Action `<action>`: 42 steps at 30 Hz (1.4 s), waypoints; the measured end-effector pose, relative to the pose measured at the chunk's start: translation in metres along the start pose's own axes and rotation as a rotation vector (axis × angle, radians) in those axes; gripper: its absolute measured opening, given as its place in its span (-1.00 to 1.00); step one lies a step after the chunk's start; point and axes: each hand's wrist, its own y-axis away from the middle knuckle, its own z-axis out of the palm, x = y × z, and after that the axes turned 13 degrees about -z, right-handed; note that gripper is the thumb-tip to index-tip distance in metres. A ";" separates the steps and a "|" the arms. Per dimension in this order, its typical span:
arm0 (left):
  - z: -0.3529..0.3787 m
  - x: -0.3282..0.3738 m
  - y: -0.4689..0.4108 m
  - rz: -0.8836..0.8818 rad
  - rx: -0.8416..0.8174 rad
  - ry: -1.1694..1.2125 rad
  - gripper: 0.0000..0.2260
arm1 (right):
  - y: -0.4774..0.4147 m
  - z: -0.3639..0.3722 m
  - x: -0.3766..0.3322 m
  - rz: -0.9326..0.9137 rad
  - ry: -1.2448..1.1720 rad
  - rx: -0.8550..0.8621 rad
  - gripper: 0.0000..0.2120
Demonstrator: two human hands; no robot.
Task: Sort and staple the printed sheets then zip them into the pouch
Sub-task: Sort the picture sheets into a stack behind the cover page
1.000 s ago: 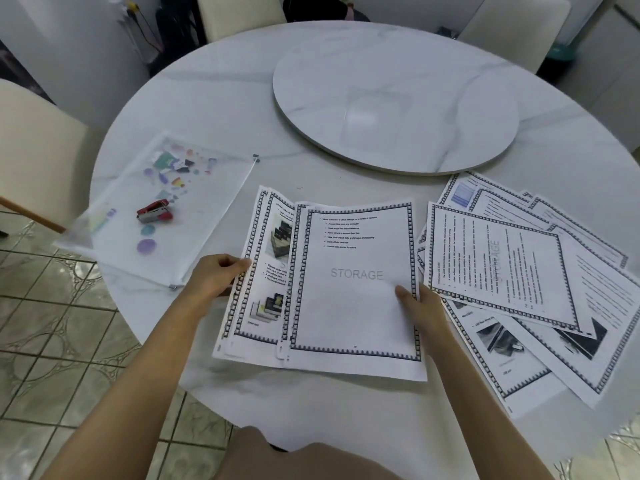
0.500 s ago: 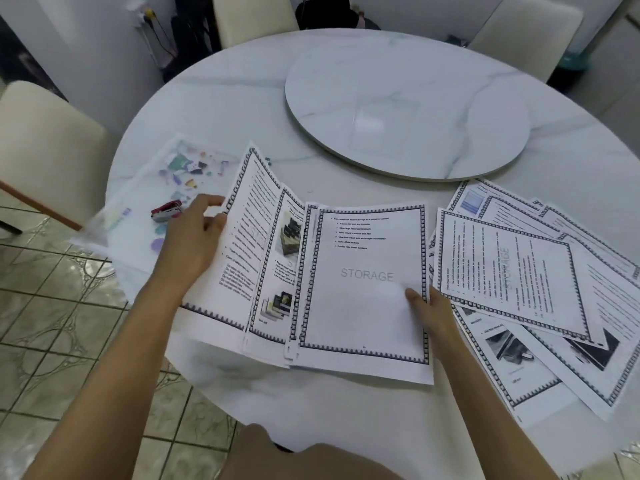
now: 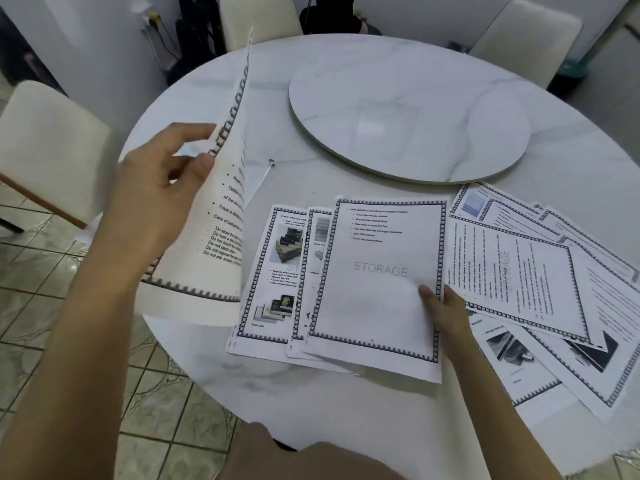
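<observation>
My left hand [image 3: 162, 192] grips a printed sheet [image 3: 221, 216] by its left edge and holds it lifted, curling upright above the table's left side. A small fan of bordered sheets [image 3: 377, 282] lies in front of me, the top one marked STORAGE. My right hand [image 3: 445, 311] presses on the right edge of that top sheet. A second spread of printed sheets [image 3: 540, 282] lies to the right. Only a corner of the clear zip pouch [image 3: 264, 173] shows behind the lifted sheet. The stapler is hidden.
A round marble turntable [image 3: 408, 109] sits at the middle of the round white table [image 3: 346, 403]. Cream chairs stand at the left [image 3: 45, 140], far side [image 3: 256, 15] and far right [image 3: 526, 36]. Tiled floor lies below at the left.
My left hand pulled the leftmost sheet out of the fan and raised it up and to the left, so it now hides the pouch and stapler. My right hand stayed on the STORAGE sheet.
</observation>
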 end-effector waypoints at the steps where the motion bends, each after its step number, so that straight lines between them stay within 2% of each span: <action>1: 0.000 0.003 0.001 -0.008 -0.018 0.052 -0.70 | -0.001 -0.002 -0.001 0.012 -0.019 0.013 -0.73; 6: 0.007 0.002 0.000 -0.023 -0.070 0.248 -0.69 | -0.009 -0.016 -0.015 0.013 -0.067 0.125 -0.74; 9: 0.017 -0.018 -0.006 -0.125 -0.087 0.311 -0.76 | -0.012 -0.026 -0.025 -0.001 -0.131 0.179 -0.77; 11: 0.026 -0.042 -0.010 -0.220 -0.090 0.324 -0.80 | -0.013 -0.030 -0.029 -0.019 -0.179 0.201 -0.71; 12: 0.031 -0.054 -0.011 -0.269 -0.085 0.324 -0.82 | -0.013 -0.032 -0.031 -0.033 -0.196 0.204 -0.64; 15: 0.047 -0.088 -0.008 -0.450 -0.078 0.290 -0.83 | -0.012 -0.033 -0.036 -0.062 -0.239 0.169 -0.16; 16: 0.052 -0.100 -0.006 -0.509 -0.083 0.278 -0.81 | -0.013 -0.033 -0.034 -0.061 -0.247 0.163 -0.12; 17: 0.057 -0.110 -0.004 -0.559 -0.090 0.265 -0.79 | -0.014 -0.032 -0.033 -0.060 -0.251 0.155 -0.20; 20: 0.065 -0.133 0.005 -0.654 -0.097 0.199 -0.74 | -0.011 -0.026 -0.035 -0.060 -0.272 0.140 -0.72; 23: 0.068 -0.148 0.013 -0.711 -0.117 0.157 -0.74 | -0.011 -0.018 -0.032 -0.064 -0.260 0.113 -0.83; 31: 0.080 -0.151 0.025 -0.721 -0.206 0.153 -0.79 | -0.008 0.014 -0.020 0.027 -0.166 -0.029 -0.79; 36: 0.096 -0.142 0.026 -0.713 -0.201 0.186 -0.84 | 0.005 0.039 -0.018 0.070 -0.106 -0.148 -0.82; 40: 0.103 -0.138 0.027 -0.698 -0.254 0.159 -0.76 | 0.020 0.055 -0.016 0.060 -0.060 -0.238 -0.80; 42: 0.105 -0.136 0.029 -0.675 -0.316 0.135 -0.78 | 0.026 0.059 -0.014 0.063 -0.052 -0.276 -0.77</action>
